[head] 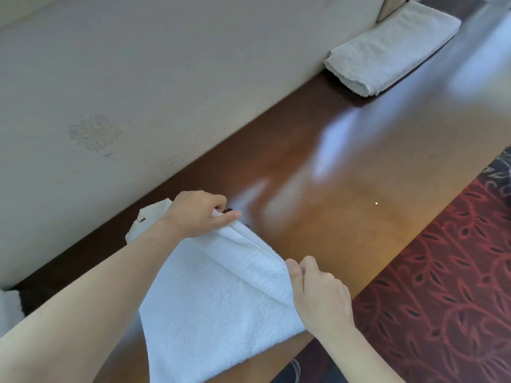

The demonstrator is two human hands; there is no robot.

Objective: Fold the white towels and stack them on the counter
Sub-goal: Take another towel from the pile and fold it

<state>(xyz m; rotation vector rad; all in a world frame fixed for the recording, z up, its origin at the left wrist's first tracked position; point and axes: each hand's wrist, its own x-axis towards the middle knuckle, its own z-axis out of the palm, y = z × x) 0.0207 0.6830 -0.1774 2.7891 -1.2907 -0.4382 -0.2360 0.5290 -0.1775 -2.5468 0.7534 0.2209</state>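
Note:
A white towel [218,297] hangs low over the near part of the brown counter [331,172], stretched between my two hands. My left hand [199,214] pinches its far upper corner between thumb and curled fingers. The near upper corner is pinched by my right hand [318,291]. The towel's top edge is doubled over in a fold between the hands, and its lower part drapes past the counter's front edge. A folded white towel [392,51] lies flat at the far right end of the counter against the wall.
A pale wall [138,78] runs along the counter's back edge. Red patterned carpet [442,286] lies to the right, below the counter. A bit of white cloth [9,308] shows at the left edge. A cream-coloured piece [149,217] sticks out behind my left wrist.

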